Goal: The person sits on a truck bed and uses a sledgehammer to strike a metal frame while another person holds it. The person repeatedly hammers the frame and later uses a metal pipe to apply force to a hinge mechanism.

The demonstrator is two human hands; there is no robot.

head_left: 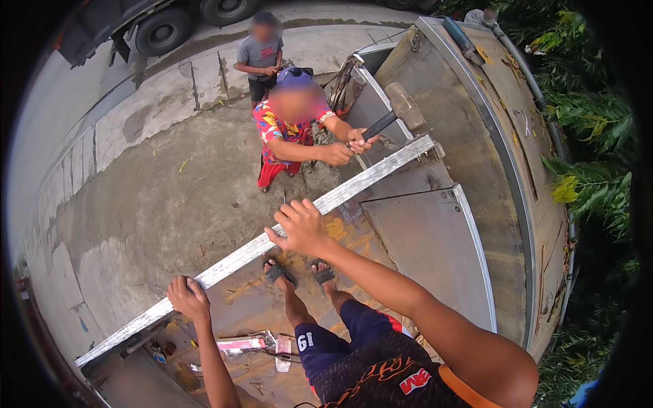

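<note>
A long, scuffed white beam runs diagonally across the view. My left hand grips it toward its lower left, and my right hand has its fingers curled over it near the middle. A co-worker in a red floral shirt faces me beyond the beam, both hands on the black handle of a sledgehammer, whose head is raised just above the beam's upper right end. My sandaled feet stand on a rust-stained metal surface below the beam.
A second person in grey stands behind the co-worker on concrete. A truck is at upper left. A weathered wall panel and foliage line the right. Small packages lie left of my legs. Another person is partly visible at top right.
</note>
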